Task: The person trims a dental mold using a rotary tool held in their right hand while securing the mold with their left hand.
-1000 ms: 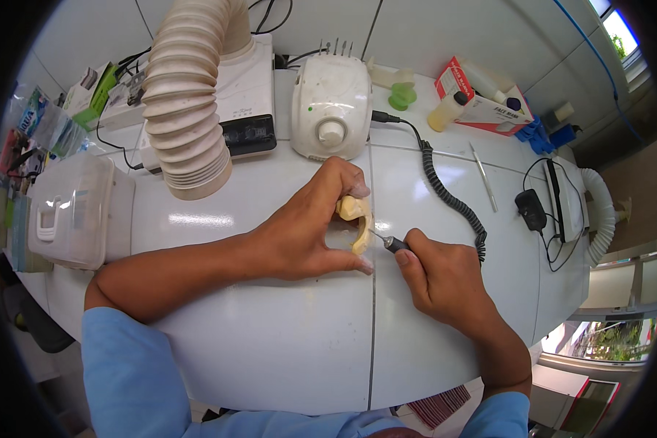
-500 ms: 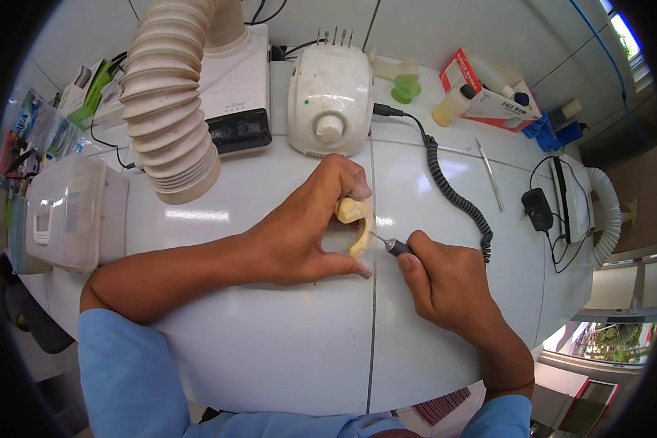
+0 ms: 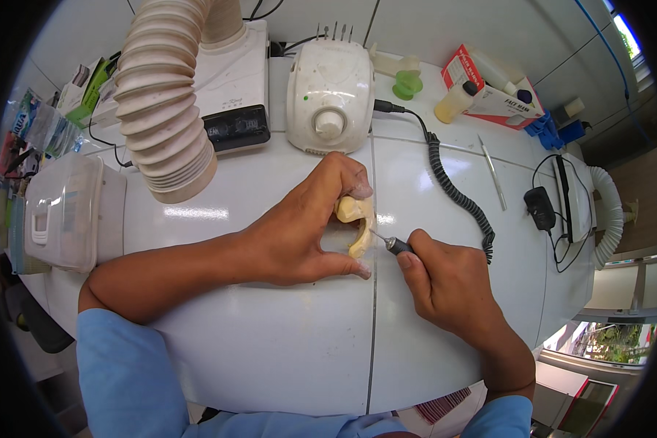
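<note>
My left hand (image 3: 304, 223) grips a pale yellow, curved dental cast (image 3: 354, 209) between its thumb and fingers, above the white tabletop. Whitish dust coats the fingertips. My right hand (image 3: 445, 281) is closed round a dark rotary handpiece (image 3: 398, 247), which points left. Its thin metal bur is at the right edge of the cast; whether it touches I cannot tell. A coiled black cord (image 3: 456, 186) leads from near the right hand up to a white control unit (image 3: 330, 95) with a knob, a green light and several burs standing on top.
A ribbed beige suction hose (image 3: 164, 109) hangs at upper left, beside a white box-shaped machine (image 3: 233, 80). A clear plastic case (image 3: 73, 212) stands at far left. At the back right are a yellow liquid bottle (image 3: 454, 102), a carton (image 3: 507, 109), a slim pen-like tool (image 3: 493, 171) and a black adapter (image 3: 539, 209).
Both hands, the cast and the handpiece keep almost the same positions. The view has shifted very slightly.
</note>
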Demonstrator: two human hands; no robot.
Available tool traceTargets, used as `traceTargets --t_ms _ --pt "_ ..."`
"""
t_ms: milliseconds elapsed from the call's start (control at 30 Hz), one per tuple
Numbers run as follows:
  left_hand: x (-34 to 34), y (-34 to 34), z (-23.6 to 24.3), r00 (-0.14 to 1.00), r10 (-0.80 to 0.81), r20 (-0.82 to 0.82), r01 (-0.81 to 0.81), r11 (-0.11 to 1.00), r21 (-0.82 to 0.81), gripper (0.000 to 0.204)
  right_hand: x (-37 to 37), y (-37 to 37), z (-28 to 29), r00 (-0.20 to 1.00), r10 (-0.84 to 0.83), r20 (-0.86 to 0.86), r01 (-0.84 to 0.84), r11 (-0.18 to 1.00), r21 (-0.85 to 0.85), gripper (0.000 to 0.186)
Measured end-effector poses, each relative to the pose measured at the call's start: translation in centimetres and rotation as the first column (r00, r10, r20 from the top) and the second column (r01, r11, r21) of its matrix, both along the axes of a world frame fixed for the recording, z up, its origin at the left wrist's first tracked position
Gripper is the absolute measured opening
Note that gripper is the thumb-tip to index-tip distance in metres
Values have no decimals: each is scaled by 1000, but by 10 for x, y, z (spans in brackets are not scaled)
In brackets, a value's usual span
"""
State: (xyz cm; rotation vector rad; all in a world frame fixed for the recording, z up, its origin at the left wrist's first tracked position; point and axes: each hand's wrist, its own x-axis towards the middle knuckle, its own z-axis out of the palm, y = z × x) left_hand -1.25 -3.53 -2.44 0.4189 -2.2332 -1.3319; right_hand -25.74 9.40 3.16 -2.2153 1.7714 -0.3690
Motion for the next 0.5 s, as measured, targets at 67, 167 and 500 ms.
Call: traceTargets --t_ms 67,167,500 --pt "0 0 -1 1000 -4 -2 4 1000 5 86 -3 0 -1 999 38 -4 -38 999 -15 25" --pt "0 0 -1 1000 -11 -4 11 1000 3 85 -4 0 -3 998 68 -1 -68 997 -36 25" --pt "0 0 0 1000 -10 -9 10 1000 24 85 -4 -1 -1 998 69 9 -69 997 -17 26"
